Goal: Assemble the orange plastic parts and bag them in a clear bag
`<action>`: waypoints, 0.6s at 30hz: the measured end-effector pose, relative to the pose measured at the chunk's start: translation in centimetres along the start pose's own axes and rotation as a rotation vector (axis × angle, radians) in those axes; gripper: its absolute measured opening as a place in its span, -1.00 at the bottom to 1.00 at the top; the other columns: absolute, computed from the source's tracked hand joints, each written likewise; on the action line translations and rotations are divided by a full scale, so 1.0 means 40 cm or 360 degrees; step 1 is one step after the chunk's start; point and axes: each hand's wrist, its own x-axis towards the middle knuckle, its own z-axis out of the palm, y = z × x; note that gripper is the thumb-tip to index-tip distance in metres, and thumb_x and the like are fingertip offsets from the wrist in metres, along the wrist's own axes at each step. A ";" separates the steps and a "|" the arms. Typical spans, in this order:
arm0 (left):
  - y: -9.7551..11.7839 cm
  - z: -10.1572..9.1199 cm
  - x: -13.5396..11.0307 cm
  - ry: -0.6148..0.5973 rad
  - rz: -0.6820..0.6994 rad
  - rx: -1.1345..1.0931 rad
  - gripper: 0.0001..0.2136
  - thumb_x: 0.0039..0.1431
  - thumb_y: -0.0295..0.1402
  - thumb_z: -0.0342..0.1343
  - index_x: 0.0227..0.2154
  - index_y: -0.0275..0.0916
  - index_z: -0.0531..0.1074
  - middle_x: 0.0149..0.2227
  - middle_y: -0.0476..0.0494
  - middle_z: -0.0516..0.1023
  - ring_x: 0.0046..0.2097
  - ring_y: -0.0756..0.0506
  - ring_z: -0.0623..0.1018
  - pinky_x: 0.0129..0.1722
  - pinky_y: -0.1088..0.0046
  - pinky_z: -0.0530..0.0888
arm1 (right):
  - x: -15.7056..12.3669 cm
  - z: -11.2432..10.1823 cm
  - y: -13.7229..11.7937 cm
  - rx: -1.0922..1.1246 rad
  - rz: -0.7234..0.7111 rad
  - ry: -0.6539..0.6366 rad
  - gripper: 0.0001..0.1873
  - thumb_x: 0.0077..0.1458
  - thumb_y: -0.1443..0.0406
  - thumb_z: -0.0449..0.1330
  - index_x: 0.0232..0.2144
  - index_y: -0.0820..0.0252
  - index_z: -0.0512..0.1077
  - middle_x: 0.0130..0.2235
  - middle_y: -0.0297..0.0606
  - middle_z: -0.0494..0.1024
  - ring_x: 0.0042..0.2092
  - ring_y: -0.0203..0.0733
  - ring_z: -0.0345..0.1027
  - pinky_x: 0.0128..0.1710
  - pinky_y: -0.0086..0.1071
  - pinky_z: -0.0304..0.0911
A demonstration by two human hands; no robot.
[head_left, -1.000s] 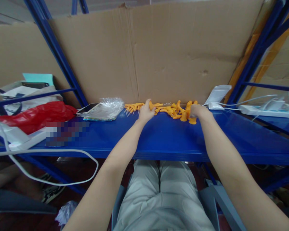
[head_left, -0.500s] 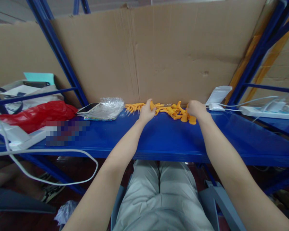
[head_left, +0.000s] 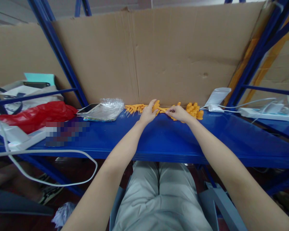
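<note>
My left hand (head_left: 148, 113) is closed around an orange plastic piece (head_left: 156, 105) near the cardboard at the back of the table. Close beside it, my right hand (head_left: 177, 113) pinches with thumb and fingertips at an orange part (head_left: 163, 110) that reaches toward the left hand. Whether both hands grip one joined piece I cannot tell. Left of my left hand lies a row of orange pieces with metal corkscrew spirals (head_left: 134, 113). To the right of my right hand, orange plastic pieces (head_left: 194, 110) are bunched together. More orange pieces are partly hidden behind my right hand.
A tall cardboard sheet (head_left: 170, 54) closes off the back of the blue table (head_left: 168, 138). Plastic-wrapped packets (head_left: 108, 110) and a red bag (head_left: 40, 114) lie to the left. A white adapter with cables (head_left: 215, 107) sits right; a white cable (head_left: 86, 152) hangs over the front edge.
My right hand has moved left from the right-hand orange pieces to beside my left hand. The right-hand pieces now show uncovered. My left hand stays nearly in place.
</note>
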 end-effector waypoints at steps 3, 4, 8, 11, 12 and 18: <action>-0.016 0.011 0.008 0.0063 0.0093 -0.0030 -0.54 0.17 -0.50 0.10 0.16 -0.25 0.26 0.06 -0.26 0.52 0.09 -0.14 0.52 0.12 0.28 0.42 | -0.003 0.005 -0.010 0.0336 0.0245 -0.0105 -0.73 0.06 0.15 0.25 -0.53 0.21 0.45 -0.62 -0.44 0.31 -0.57 -0.41 0.11 -0.52 -0.47 0.11; -0.020 0.015 0.010 0.0087 0.0126 -0.0026 -0.54 0.16 -0.50 0.10 0.14 -0.25 0.27 0.06 -0.26 0.51 0.09 -0.14 0.51 0.12 0.27 0.43 | -0.006 0.007 -0.016 0.0464 0.0320 -0.0166 -0.71 0.05 0.14 0.28 -0.56 0.21 0.41 -0.64 -0.47 0.27 -0.59 -0.44 0.05 -0.56 -0.49 0.03; -0.024 0.021 0.015 0.0244 0.0287 0.0001 -0.61 0.13 -0.45 0.15 0.05 -0.27 0.35 0.07 -0.30 0.50 0.08 -0.16 0.50 0.12 0.24 0.42 | -0.018 0.011 -0.034 0.0846 0.0498 -0.0415 -0.59 0.03 0.15 0.34 -0.62 0.19 0.25 -0.67 -0.50 0.17 -0.64 -0.50 -0.07 -0.65 -0.52 -0.18; -0.007 0.016 0.011 0.0268 0.0327 -0.0016 -0.76 0.14 -0.39 0.16 -0.11 -0.29 0.43 -0.08 -0.26 0.57 -0.04 -0.13 0.54 0.01 0.31 0.46 | -0.017 0.012 -0.030 0.0984 0.0565 -0.0394 -0.57 0.03 0.12 0.35 -0.60 0.18 0.23 -0.66 -0.49 0.17 -0.64 -0.51 -0.09 -0.66 -0.52 -0.21; 0.003 0.014 0.008 0.0217 0.0310 -0.0034 -0.82 0.16 -0.37 0.15 -0.18 -0.29 0.45 -0.18 -0.22 0.59 -0.14 -0.10 0.56 -0.08 0.36 0.47 | -0.014 0.012 -0.026 0.1024 0.0586 -0.0363 -0.57 0.03 0.10 0.35 -0.59 0.17 0.22 -0.66 -0.48 0.17 -0.64 -0.51 -0.09 -0.66 -0.52 -0.22; 0.061 0.020 -0.018 -0.0222 0.0270 -0.0122 -0.80 0.16 -0.24 0.17 -0.44 -0.29 0.52 -0.54 -0.02 0.51 -0.49 0.02 0.44 -0.41 0.50 0.35 | 0.002 0.012 -0.002 0.1223 0.0704 -0.0169 -0.54 0.07 0.11 0.32 -0.62 0.15 0.17 -0.67 -0.48 0.13 -0.64 -0.49 -0.13 -0.65 -0.50 -0.24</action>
